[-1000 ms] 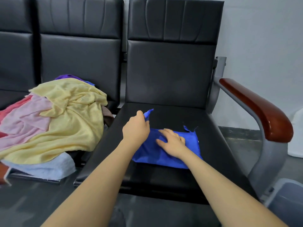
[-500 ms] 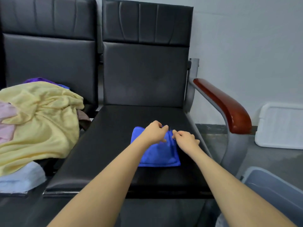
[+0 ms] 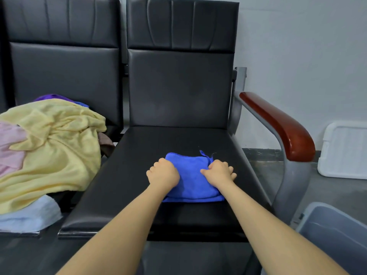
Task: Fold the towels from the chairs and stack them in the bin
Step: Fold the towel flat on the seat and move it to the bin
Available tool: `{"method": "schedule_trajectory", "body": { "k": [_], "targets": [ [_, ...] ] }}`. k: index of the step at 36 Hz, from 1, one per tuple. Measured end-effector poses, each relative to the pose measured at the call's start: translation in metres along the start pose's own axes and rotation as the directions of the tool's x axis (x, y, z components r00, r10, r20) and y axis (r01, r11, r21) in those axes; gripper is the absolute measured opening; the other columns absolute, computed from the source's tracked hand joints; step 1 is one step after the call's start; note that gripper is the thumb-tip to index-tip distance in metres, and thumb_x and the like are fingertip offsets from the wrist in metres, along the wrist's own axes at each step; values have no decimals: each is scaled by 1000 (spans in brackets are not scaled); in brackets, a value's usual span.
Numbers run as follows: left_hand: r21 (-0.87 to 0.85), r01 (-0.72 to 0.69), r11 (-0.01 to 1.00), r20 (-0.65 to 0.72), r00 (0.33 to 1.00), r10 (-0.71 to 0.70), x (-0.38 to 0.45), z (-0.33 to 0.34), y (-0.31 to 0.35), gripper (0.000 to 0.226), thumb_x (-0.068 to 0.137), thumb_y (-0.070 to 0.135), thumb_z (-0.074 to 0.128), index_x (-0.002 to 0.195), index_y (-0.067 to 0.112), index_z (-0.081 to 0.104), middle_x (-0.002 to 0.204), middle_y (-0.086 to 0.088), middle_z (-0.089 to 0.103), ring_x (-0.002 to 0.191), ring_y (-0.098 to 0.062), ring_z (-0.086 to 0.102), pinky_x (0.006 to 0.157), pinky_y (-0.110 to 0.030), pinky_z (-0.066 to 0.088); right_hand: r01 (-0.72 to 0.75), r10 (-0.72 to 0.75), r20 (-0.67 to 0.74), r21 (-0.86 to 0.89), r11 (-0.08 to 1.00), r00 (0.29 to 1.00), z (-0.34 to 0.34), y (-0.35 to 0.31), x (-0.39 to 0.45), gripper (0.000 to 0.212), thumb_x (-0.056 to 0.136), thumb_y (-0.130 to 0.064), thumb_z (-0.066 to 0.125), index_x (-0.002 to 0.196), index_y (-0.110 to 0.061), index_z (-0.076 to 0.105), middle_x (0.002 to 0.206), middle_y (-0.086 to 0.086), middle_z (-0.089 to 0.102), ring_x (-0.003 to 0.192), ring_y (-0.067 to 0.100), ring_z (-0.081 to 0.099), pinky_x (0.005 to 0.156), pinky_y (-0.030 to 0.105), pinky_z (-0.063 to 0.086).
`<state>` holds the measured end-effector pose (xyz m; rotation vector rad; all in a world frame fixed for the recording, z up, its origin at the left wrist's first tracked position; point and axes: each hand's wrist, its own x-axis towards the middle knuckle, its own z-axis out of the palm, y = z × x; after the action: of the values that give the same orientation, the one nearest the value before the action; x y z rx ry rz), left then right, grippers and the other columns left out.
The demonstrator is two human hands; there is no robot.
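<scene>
A small blue towel (image 3: 193, 175), folded into a thick rectangle, lies on the black seat (image 3: 139, 155) of the right chair. My left hand (image 3: 163, 172) grips the towel's left edge with curled fingers. My right hand (image 3: 219, 171) grips its right edge, thumb on top. A pile of unfolded towels sits on the left chair, with a yellow towel (image 3: 53, 147) on top, a pink towel (image 3: 10, 147) at the left and a pale blue towel (image 3: 29, 215) underneath. The grey bin (image 3: 335, 235) stands on the floor at the lower right.
The right chair has a red-brown wooden armrest (image 3: 282, 126) on a grey metal frame between the seat and the bin. A white lid or tray (image 3: 345, 149) leans against the wall at the far right. A purple cloth (image 3: 52, 97) peeks out behind the pile.
The blue towel went from a wider spread to a compact folded rectangle. Both hands moved from its far corners to its left and right sides and now grip it.
</scene>
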<state>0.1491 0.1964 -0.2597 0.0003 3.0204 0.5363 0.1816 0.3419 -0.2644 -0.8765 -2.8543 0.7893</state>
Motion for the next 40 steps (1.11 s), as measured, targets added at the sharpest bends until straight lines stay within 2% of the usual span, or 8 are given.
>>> {"method": "schedule_trajectory", "body": {
  "k": [7,10,13,17,22,26,33,40],
  "targets": [
    [-65,-53,996,-9,999,53,0,0,-1,25,98,22,44,115,3,43,119,-11,53,103,-28,58,78,-33,42,40,-30,-73,141,989,997,0,-2,-3,14,87,-16,52,79,-19,40,99,2,55,103,27,52,87,37,28],
    [15,-89,996,-62,994,90,-3,1,1,24,98,19,47,115,3,40,107,-9,51,92,-24,60,65,-29,38,48,-39,-109,83,995,993,1,-1,-5,9,91,-17,51,98,-14,46,110,6,55,110,29,51,96,39,31],
    [155,-103,983,-103,987,120,-5,6,-2,24,98,19,48,115,5,39,72,-1,28,60,-12,41,57,-25,35,31,-47,-205,-83,996,978,3,3,-9,34,95,-29,51,120,-8,44,126,10,49,119,30,45,100,39,32],
    [238,-108,965,-83,988,131,-4,9,-6,22,98,19,47,114,6,38,67,3,31,50,-9,31,45,-23,23,25,-86,-229,-253,967,970,10,8,-9,54,97,-51,38,124,-5,46,128,12,49,119,29,43,100,38,32],
    [310,-133,941,-89,982,168,-5,4,-8,19,98,18,46,112,7,38,68,3,28,49,-9,30,44,-23,20,18,-75,-178,-302,953,981,16,1,-8,72,91,-67,35,123,-5,49,126,12,48,117,28,43,98,36,32],
    [313,-140,940,-96,979,177,-3,2,-11,18,99,17,45,112,8,37,68,3,29,49,-9,31,44,-24,20,96,-128,-116,-248,964,985,16,-8,-10,51,97,-54,38,121,-11,53,127,9,48,118,28,41,100,38,29],
    [276,-136,951,-221,955,200,-1,-20,-16,21,100,20,44,114,7,35,68,4,49,73,-17,61,45,-25,17,262,-226,-217,156,952,950,4,-32,-27,21,100,-38,40,97,-17,36,98,6,61,82,25,54,69,36,43],
    [199,-183,963,-355,902,245,-14,-54,-13,30,104,34,30,114,6,36,90,-2,66,80,-24,65,45,-26,19,367,-279,-369,192,910,887,-27,-53,-43,24,100,-35,42,102,-12,37,95,3,56,78,22,50,63,33,36]
  ]
}}
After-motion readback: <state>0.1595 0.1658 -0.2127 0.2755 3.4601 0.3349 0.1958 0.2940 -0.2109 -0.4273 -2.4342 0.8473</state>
